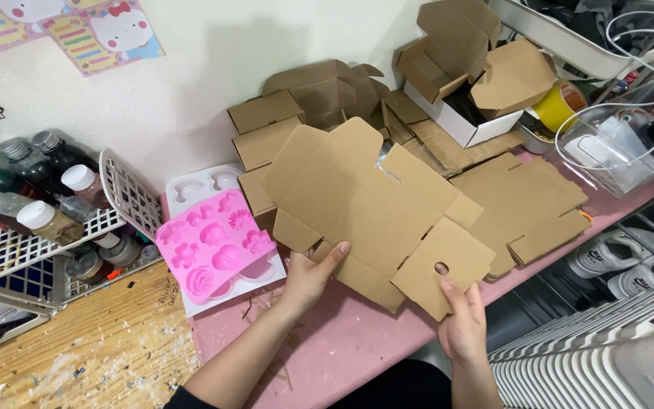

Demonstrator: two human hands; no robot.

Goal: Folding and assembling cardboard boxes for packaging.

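I hold a flat, unfolded brown cardboard box blank (365, 204) over the pink table (357, 341). My left hand (308, 279) grips its lower left edge, thumb on top. My right hand (462, 322) pinches its lower right flap, thumb pressed on the card. More flat cardboard blanks (524, 201) lie under and to the right of it. Just left of my left hand sits a pink silicone mould (213, 246) with flower and shell shapes, resting on a white mould (198, 184).
Folded cardboard boxes (456, 68) pile up against the wall at the back. A white basket (47, 242) of bottles stands at the left on a paint-spattered wooden board (92, 356). A clear tub (615, 148), yellow tape roll (558, 104), sneakers (622, 257) and a white radiator (599, 356) are at the right.
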